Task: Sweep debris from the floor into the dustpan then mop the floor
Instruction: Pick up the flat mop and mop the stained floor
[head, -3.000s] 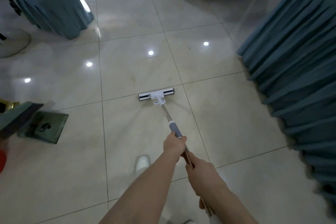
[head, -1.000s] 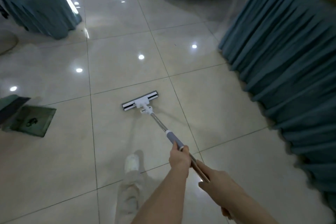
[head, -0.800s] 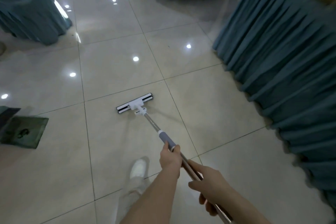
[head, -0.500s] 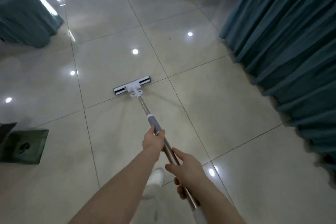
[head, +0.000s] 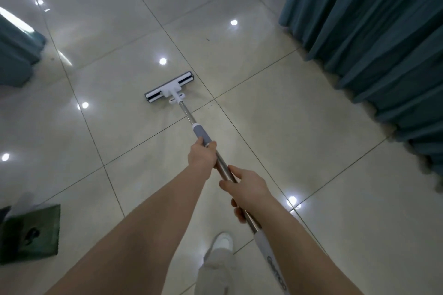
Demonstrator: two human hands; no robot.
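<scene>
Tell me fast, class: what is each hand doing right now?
Left hand: closed round the mop handle, just behind its grey grip.
Right hand: closed round the same handle, nearer the person's body.

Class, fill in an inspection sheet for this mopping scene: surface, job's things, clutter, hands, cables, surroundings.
Surface: glossy beige tiled floor, with light reflections.
Job's things: flat mop head on the floor; metal handle slants back to the person; green dustpan lower left, something dark inside.
Clutter: small dark speck beyond the mop head.
Hands: left hand grips the handle at its grey sleeve; right hand grips it nearer the body.
Cables: nothing seen.
Surroundings: teal pleated drapes right; teal cloth left; white shoe.
</scene>
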